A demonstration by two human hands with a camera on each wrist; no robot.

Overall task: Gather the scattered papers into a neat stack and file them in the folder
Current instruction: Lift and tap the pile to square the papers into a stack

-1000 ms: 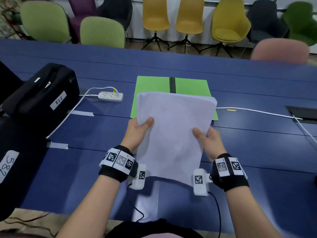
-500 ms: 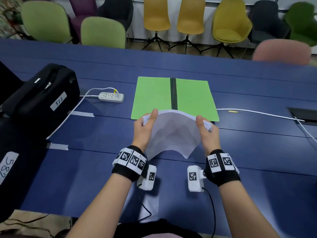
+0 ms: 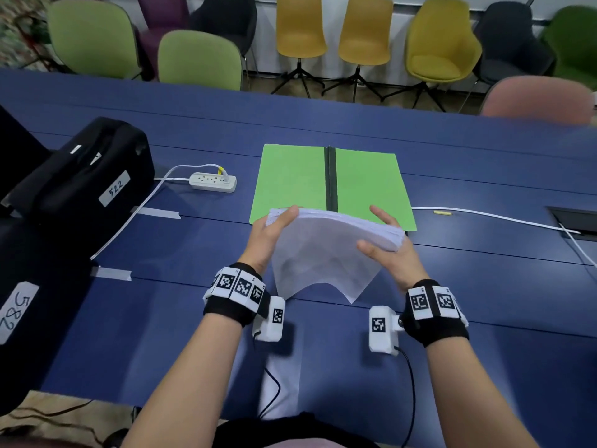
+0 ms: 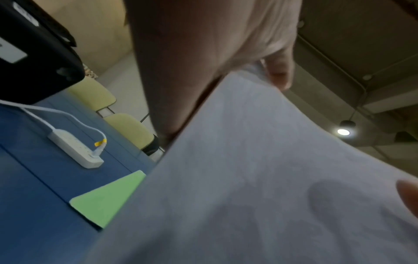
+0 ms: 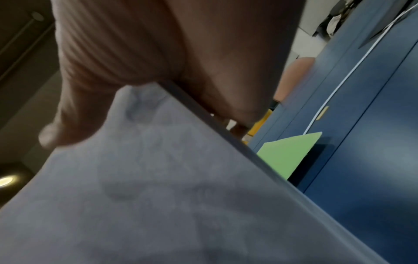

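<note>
A thick stack of white papers [image 3: 326,250] is held upright on the blue table [image 3: 484,286], bowed, just in front of the open green folder [image 3: 290,179]. My left hand [image 3: 268,236] grips the stack's left side, thumb on the near face. My right hand [image 3: 387,247] grips its right side the same way. The folder lies flat with a black spine [image 3: 331,179] down its middle. In the left wrist view the papers [image 4: 248,178] fill the frame beside the folder's corner [image 4: 106,198]. In the right wrist view the papers [image 5: 158,196] hide most of the folder [image 5: 287,153].
A white power strip [image 3: 213,181] with its cable lies left of the folder. Black cases [image 3: 84,185] with number labels stand at the far left. A white cable [image 3: 491,216] runs right toward a table hatch [image 3: 575,218]. Chairs [image 3: 200,59] line the far side.
The stack was raised and tilted toward me a second ago; both hands have brought it down and forward, standing it on the table near the folder's front edge.
</note>
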